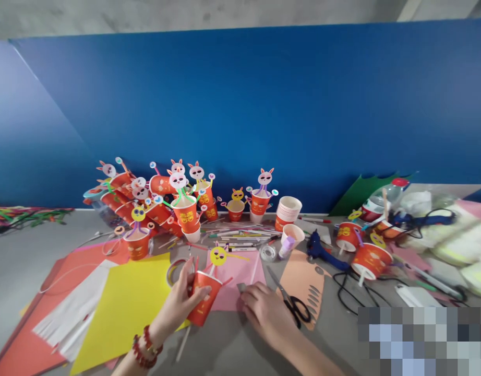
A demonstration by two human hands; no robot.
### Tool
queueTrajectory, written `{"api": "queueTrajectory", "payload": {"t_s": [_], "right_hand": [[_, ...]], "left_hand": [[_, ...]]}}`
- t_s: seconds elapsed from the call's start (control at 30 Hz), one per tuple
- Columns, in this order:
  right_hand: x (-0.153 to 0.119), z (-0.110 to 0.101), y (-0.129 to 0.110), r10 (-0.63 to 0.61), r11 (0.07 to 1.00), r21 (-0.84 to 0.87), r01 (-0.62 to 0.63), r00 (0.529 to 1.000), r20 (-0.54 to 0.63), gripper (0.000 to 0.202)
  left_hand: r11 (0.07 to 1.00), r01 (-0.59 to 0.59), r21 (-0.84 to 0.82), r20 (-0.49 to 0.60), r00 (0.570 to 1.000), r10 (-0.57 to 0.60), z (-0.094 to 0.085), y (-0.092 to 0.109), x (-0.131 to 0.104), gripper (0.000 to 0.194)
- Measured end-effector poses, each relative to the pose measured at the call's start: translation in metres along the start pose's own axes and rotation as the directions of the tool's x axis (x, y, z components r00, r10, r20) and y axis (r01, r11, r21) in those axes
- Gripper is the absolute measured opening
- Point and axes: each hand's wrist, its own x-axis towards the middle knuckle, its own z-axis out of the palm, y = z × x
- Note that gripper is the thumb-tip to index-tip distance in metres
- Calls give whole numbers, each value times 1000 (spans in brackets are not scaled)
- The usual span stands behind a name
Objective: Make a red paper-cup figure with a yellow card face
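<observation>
My left hand (182, 297) is wrapped round a red paper cup (206, 297) with gold print, tilted above the table. A yellow paper animal face (218, 255) with ears rises from the cup's rim, and red strips stick out at both sides. Below the cup's base a white stick (183, 343) points down. My right hand (264, 312) rests low over a pink paper sheet (228, 300), its fingertips closed at a small greyish piece (241, 287) too small to name. Black-handled scissors (293, 303) lie just right of that hand on an orange sheet (301, 277) with cut-outs.
Finished-looking cup figures (136, 243) crowd the back left. Pens (238, 244), a clear tape roll (268, 253), a glue stick (286, 246) and stacked cups (288, 211) lie ahead. A blue glue gun (324, 250) with a black cord lies right. Yellow paper (123, 297) covers the left.
</observation>
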Motion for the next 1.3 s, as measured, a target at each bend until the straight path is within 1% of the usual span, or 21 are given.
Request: {"api": "queueTrajectory", "payload": {"t_s": [0.07, 0.17, 0.27, 0.37, 0.53, 0.63, 0.73, 0.8, 0.9, 1.0, 1.1, 1.17, 1.23, 1.3], "right_hand": [[-3, 1, 1, 10, 1000, 7, -10, 999, -42, 16], [-5, 4, 2, 14, 1000, 15, -13, 995, -99, 15], [-7, 10, 5, 16, 999, 40, -10, 991, -134, 15], [-7, 14, 8, 10, 996, 86, 3, 989, -145, 14], [-9, 16, 14, -3, 992, 125, 23, 987, -161, 13], [-10, 17, 15, 8, 991, 132, 15, 985, -175, 14], [-11, 17, 15, 14, 990, 143, 15, 980, -198, 14], [-10, 17, 15, 16, 987, 158, 18, 977, -211, 14], [-10, 15, 16, 32, 983, 184, 13, 971, -236, 16], [-9, 13, 19, 69, 967, 253, 4, 958, -279, 18], [-10, 11, 24, 153, 916, 400, 0, 924, -350, 17], [-11, 11, 29, 252, 851, 525, -17, 890, -381, 18], [-11, 11, 35, 380, 735, 676, -56, 860, -341, 23], [-11, 11, 40, 482, 554, 829, -73, 840, -248, 27]], "left_hand": [[999, -10, 52, -35, 999, 11, 0, 0, 2, 92], [981, -22, 192, -85, 996, 39, 0, -5, 5, 93], [949, -44, 314, -78, 994, 72, -2, -8, 6, 89], [910, -66, 410, -60, 993, 98, -5, -8, 4, 86], [821, -80, 566, -84, 984, 154, -5, -10, 2, 86], [775, -68, 628, -92, 983, 161, -3, -11, 3, 83], [750, -46, 660, -117, 980, 163, -1, -12, 4, 80], [730, -45, 682, -124, 977, 176, 0, -12, 4, 81], [689, -74, 721, -109, 970, 219, 0, -12, 3, 88], [657, -114, 745, -113, 950, 292, -2, -12, 3, 86], [639, -114, 760, -144, 930, 337, -8, -13, 7, 82], [635, -101, 766, -147, 934, 326, -11, -13, 9, 81], [633, -92, 769, -139, 942, 306, -11, -13, 10, 80], [629, -84, 773, -142, 943, 300, -9, -11, 10, 80]]}}
